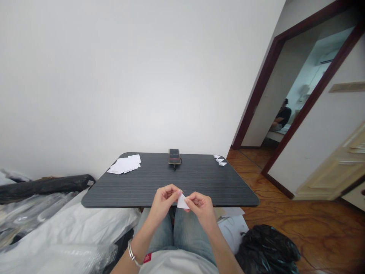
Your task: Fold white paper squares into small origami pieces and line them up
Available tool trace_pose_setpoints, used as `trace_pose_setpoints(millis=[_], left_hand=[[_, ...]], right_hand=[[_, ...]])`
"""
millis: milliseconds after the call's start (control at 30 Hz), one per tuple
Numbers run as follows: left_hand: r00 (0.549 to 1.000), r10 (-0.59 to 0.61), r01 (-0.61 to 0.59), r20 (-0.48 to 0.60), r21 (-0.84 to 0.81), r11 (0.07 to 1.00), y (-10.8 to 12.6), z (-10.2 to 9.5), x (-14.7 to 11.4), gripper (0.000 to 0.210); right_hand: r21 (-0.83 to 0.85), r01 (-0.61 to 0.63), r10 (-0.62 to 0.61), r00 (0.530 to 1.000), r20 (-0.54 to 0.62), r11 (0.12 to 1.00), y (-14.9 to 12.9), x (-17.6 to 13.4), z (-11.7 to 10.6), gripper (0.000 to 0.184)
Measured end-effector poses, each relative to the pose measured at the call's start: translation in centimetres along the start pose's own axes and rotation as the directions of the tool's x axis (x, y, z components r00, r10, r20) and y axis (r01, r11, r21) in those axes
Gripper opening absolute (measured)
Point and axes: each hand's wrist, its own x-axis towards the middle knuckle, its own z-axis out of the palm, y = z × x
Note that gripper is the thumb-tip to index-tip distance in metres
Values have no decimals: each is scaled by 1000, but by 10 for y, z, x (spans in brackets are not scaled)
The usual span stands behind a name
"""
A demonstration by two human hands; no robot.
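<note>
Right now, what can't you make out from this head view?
In the head view:
Held paper: gripped edges, hidden by the left hand and right hand.
Device: any screen text, too small.
Loose sheets: lower ones, covered by those on top.
Black bag: anything inside, hidden by plastic; bottom, cut by picture edge.

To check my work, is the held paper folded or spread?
Folded, apparently: the paper between your left hand and right hand is small, pointed; creases unclear.

White paper piece, dark grey tabletop finely streaked, faded-blue jeans, brown wood-grain floor
</note>
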Motion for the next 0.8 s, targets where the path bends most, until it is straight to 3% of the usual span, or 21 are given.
trace_pose_setpoints(millis=[200,467,667,800], left_hand=[[999,41,-41,7,9,999,-3,-1,1,32],[998,18,-22,-52,-70,997,-9,6,-1,23],[992,49,-53,-118,-32,998,-7,8,-3,18],[994,48,-48,-103,8,999,-6,7,-3,13]], right_hand=[[-10,34,-34,998,-51,999,1,1,3,19],[-5,61,-62,989,-137,998,-6,-4,9,17],[-95,101,-108,992,-66,990,-11,-5,8,15],[-47,91,-93,994,-48,995,-5,-1,5,17]])
